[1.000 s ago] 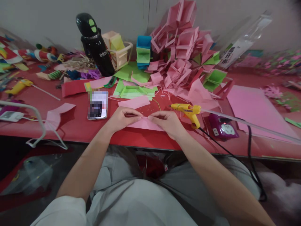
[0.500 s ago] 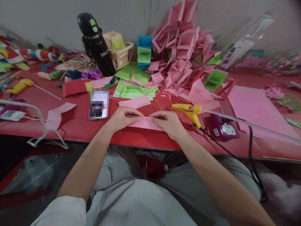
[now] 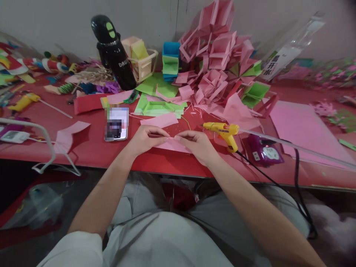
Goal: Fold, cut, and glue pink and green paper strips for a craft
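Observation:
Near the table's front edge, my left hand (image 3: 148,139) pinches a piece of pink paper (image 3: 175,145) between thumb and fingers. Close beside it, my right hand (image 3: 194,142) grips the same paper, the two thumbs almost meeting along its upper edge. My hands hide both ends of the paper. Another pink paper strip (image 3: 160,120) lies just behind my hands. To the right of my right hand rests a yellow hot glue gun (image 3: 224,130) with a long clear glue stick in its back. A phone (image 3: 116,124) lies left of my left hand.
A black thermos (image 3: 114,55) and a tall pile of folded pink paper (image 3: 214,55) stand along the wall. A purple power socket (image 3: 264,150) sits right of the glue gun, its cord hanging over the edge. Pink sheets (image 3: 303,129) lie at right; a white stand (image 3: 47,141) is at left.
My hands have shifted very slightly, the fingertips moving along the paper's upper edge. Both keep hold of the pink paper, and everything else stays in place.

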Demonstrator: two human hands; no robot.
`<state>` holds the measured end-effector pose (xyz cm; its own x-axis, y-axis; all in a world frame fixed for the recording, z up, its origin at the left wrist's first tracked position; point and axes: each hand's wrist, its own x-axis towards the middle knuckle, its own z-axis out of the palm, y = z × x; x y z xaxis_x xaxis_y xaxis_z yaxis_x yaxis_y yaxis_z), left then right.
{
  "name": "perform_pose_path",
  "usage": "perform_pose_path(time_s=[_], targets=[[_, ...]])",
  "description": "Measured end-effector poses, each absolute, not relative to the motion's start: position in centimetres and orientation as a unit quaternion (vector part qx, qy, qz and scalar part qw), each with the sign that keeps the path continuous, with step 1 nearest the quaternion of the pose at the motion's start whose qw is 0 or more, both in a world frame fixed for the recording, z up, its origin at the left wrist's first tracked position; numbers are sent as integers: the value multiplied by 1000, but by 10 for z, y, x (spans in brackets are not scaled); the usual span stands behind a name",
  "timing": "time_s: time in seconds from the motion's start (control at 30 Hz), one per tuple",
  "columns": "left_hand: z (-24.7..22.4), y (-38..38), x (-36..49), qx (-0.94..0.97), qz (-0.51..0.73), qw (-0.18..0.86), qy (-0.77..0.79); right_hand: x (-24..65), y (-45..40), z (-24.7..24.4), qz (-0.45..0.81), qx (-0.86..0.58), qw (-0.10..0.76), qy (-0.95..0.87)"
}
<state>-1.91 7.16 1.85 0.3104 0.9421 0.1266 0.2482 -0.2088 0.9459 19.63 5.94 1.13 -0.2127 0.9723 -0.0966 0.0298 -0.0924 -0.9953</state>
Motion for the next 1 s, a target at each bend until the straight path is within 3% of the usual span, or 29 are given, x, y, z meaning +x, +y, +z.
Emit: perform_pose_path(time_s=[0.73,1.0], targets=[[18,69,-25,648,353,494,459,204,61,10,562,-457,410,-554],[20,66,-24,659,356,482,455,202,58,8,651,-432,369,-503]])
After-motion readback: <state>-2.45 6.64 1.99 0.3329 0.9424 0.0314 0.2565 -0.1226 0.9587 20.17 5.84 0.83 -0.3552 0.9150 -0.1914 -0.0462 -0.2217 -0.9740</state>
